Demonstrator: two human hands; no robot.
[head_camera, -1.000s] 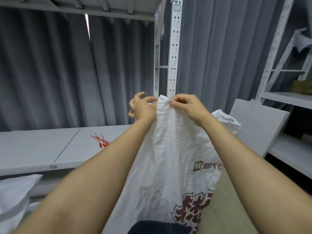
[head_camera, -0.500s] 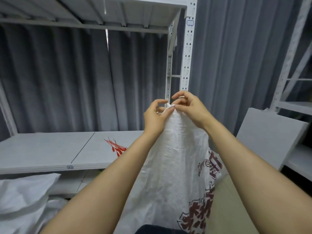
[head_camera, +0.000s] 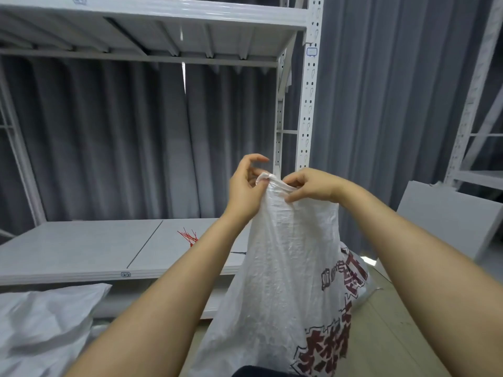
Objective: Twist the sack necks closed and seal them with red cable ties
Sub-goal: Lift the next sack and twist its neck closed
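Note:
A white woven sack [head_camera: 288,268] with dark red print stands upright in front of me, its top edge gathered and held up. My left hand [head_camera: 245,189] pinches the left side of the sack's top, its index finger lifted clear. My right hand [head_camera: 313,185] pinches the right side of the same edge between thumb and fingers. A small bundle of red cable ties [head_camera: 189,235] lies on the low grey shelf board [head_camera: 81,248], left of my left forearm and partly hidden by it.
Another white sack [head_camera: 40,322] lies at the lower left on the floor. A white metal rack post [head_camera: 309,104] rises just behind my hands. A grey board [head_camera: 449,216] leans at the right, with a second rack beyond it. Grey curtains hang behind.
My hands have drawn closer and bunched the sack's top edge into a narrower gather. The view has tilted upward, showing more of the upper shelf.

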